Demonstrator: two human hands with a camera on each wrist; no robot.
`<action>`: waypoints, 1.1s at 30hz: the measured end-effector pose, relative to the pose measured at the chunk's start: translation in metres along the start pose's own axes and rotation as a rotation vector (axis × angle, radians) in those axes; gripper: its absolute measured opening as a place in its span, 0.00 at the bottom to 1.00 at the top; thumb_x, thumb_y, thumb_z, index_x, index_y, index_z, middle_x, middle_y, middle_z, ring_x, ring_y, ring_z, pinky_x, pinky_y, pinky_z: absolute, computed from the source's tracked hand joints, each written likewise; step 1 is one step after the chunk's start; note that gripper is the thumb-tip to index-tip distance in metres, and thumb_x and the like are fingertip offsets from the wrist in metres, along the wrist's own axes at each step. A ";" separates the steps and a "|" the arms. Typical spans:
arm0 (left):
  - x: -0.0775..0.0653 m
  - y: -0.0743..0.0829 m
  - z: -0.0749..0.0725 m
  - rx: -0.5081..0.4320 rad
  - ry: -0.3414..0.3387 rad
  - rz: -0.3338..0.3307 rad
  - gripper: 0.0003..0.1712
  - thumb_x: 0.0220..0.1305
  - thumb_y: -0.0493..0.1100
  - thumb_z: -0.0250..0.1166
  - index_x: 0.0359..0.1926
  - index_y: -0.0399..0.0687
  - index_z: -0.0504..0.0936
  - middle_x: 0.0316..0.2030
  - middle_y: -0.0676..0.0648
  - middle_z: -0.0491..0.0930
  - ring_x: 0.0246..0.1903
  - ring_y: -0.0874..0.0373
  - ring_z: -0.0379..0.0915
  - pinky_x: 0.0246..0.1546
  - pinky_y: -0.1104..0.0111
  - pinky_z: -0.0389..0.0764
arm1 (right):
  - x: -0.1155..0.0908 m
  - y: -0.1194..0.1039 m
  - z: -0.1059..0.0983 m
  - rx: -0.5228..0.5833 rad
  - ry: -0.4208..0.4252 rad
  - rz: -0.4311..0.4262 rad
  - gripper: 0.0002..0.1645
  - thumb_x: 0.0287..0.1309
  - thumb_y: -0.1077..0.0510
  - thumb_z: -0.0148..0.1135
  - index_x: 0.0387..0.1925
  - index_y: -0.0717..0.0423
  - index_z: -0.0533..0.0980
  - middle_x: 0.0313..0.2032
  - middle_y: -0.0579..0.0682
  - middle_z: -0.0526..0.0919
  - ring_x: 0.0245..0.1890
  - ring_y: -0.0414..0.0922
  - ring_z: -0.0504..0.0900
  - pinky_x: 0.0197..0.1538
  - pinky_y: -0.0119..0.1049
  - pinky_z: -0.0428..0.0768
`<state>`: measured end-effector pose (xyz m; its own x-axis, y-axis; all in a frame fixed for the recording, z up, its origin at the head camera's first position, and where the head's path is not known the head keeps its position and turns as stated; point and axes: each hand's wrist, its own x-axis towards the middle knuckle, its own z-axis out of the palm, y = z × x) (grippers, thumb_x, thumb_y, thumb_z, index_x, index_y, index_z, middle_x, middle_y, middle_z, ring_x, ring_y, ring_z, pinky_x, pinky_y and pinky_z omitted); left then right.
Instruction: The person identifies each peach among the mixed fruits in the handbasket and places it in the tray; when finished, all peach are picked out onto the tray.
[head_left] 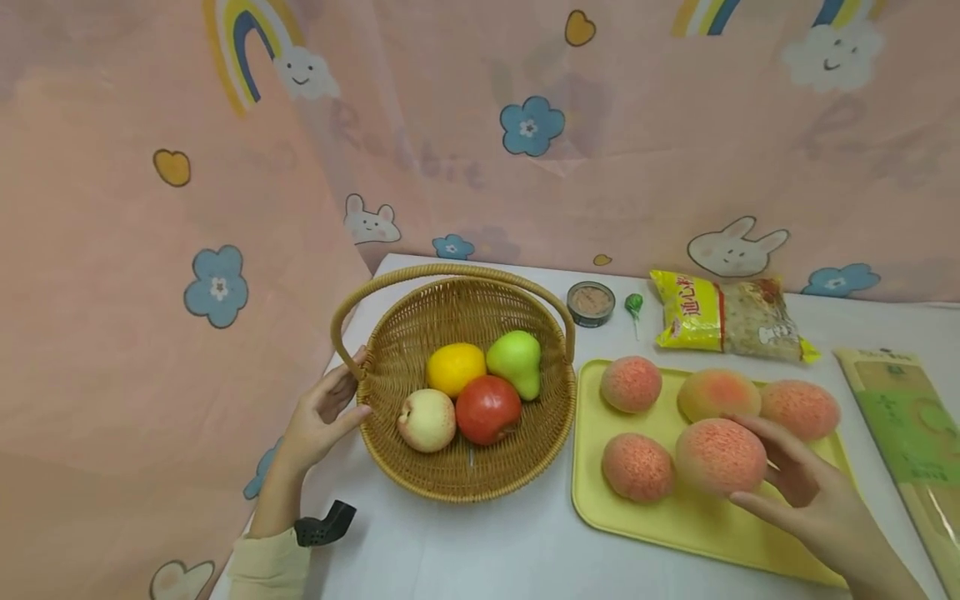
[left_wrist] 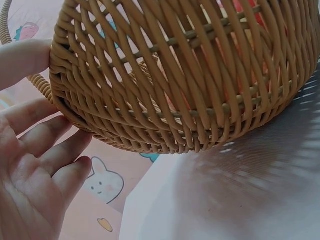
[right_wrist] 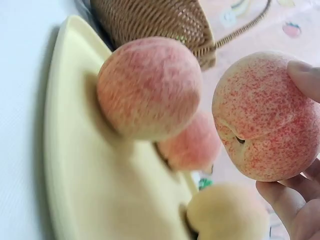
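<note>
My left hand point(head_left: 318, 417) holds the left rim of a wicker basket point(head_left: 468, 492), its thumb and fingers at the edge below the arched handle. Inside the basket lie a yellow lemon point(head_left: 456, 369), a green pear point(head_left: 516, 362), a red apple point(head_left: 488, 409) and a pale round fruit point(head_left: 427, 421). Over a yellow tray point(head_left: 675, 529), my right hand point(head_left: 813, 492) grips a speckled pink peach point(right_wrist: 265, 117) between thumb and fingers, lifted off the tray. Several more peaches point(head_left: 637, 467) rest on that tray, one of them yellower point(head_left: 712, 390).
Behind the tray are an open round tin point(head_left: 591, 303), a green lollipop point(head_left: 634, 305) and a yellow food bag point(head_left: 727, 317). A flat green-and-tan packet point(head_left: 911, 417) lies at the far right. A patterned pink cloth point(head_left: 450, 125) hangs behind the white table.
</note>
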<state>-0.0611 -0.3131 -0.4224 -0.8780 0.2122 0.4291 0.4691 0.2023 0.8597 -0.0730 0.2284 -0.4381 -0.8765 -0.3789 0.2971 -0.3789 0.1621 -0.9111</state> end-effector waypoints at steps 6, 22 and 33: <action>0.001 0.000 0.000 0.010 -0.005 0.021 0.38 0.55 0.18 0.57 0.68 0.25 0.56 0.68 0.25 0.52 0.69 0.60 0.55 0.66 0.75 0.61 | -0.011 0.013 -0.006 -0.266 0.045 0.157 0.49 0.45 0.75 0.68 0.68 0.61 0.59 0.63 0.33 0.66 0.57 0.22 0.66 0.49 0.10 0.70; 0.000 -0.001 0.002 0.014 0.005 0.016 0.39 0.54 0.17 0.57 0.67 0.25 0.56 0.68 0.26 0.53 0.68 0.61 0.57 0.65 0.76 0.63 | -0.028 0.042 -0.017 -0.105 -0.087 0.178 0.44 0.50 0.77 0.62 0.68 0.65 0.56 0.64 0.32 0.66 0.60 0.20 0.64 0.53 0.10 0.66; -0.001 0.001 0.000 0.016 -0.002 -0.035 0.38 0.55 0.18 0.57 0.68 0.26 0.56 0.69 0.28 0.53 0.68 0.63 0.58 0.65 0.76 0.63 | -0.035 0.043 -0.021 -0.096 -0.231 0.434 0.46 0.61 0.61 0.60 0.74 0.44 0.47 0.64 0.22 0.57 0.57 0.10 0.55 0.49 0.09 0.61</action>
<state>-0.0598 -0.3128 -0.4216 -0.8936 0.2071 0.3982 0.4395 0.2244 0.8697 -0.0652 0.2678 -0.4814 -0.8750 -0.4475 -0.1848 -0.0284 0.4285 -0.9031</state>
